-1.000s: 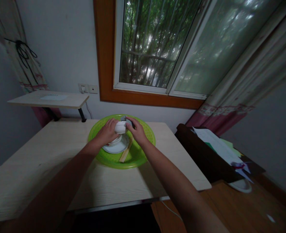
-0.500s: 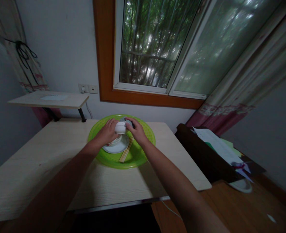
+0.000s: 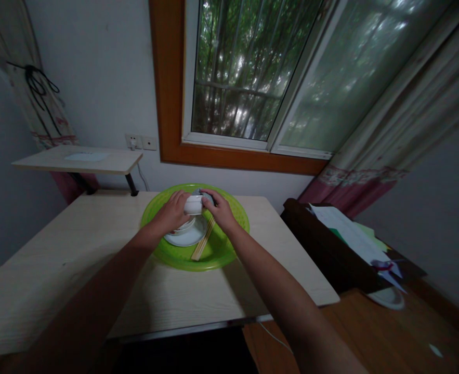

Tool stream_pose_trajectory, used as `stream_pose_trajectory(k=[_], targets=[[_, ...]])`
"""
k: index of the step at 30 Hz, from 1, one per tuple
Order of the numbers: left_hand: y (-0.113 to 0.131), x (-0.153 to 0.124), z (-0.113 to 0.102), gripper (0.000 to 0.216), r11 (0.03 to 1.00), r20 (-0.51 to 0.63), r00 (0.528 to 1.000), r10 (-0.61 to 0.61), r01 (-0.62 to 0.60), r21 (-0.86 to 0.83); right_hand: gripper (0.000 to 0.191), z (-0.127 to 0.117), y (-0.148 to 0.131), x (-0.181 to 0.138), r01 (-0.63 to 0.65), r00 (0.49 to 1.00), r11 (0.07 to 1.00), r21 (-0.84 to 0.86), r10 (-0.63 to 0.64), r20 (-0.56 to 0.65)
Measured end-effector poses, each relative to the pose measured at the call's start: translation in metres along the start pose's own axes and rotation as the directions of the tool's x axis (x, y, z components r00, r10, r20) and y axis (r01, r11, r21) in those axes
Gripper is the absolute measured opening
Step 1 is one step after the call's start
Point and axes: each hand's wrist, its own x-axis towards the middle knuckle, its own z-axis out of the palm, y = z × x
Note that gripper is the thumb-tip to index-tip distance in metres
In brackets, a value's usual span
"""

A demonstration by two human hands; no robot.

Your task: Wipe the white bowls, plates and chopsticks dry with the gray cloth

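Between our fingers (image 3: 179, 197) we see a white cup (image 3: 193, 205) and a dark grey pad (image 3: 206, 194). Beneath them sits a translucent lime-green basin (image 3: 230, 245), holding a white plate (image 3: 186, 239) and pale tan chopsticks (image 3: 201, 244). Under our fingers the tabletop (image 3: 69, 249) shows light beige, fine-streaked wood grain.

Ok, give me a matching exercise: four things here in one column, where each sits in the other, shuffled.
1 small white cup
2 pale wooden chopsticks
3 round white plate
4 large green plastic basin

A on the light wooden table
B flat on the basin's bottom
C held in the left hand
D slanting in the basin, right of the plate

Pairs: 1-C, 2-D, 3-B, 4-A
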Motion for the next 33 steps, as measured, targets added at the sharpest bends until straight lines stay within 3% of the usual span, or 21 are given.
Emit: stream_pose_trajectory(k=[5, 33], targets=[[0.0004, 0.0004, -0.0008, 0.057, 0.999, -0.002, 1.0, 0.026, -0.026, 0.032, 0.032, 0.0003, 0.0015, 0.0011, -0.034, 0.999, 0.997, 0.07, 0.034, -0.005], [-0.0012, 0.0, 0.0018, 0.057, 0.998, -0.029, 0.999, 0.041, -0.04, 0.043, 0.033, -0.0004, -0.0035, 0.0007, -0.061, 0.998, 0.993, 0.104, 0.059, 0.019]])
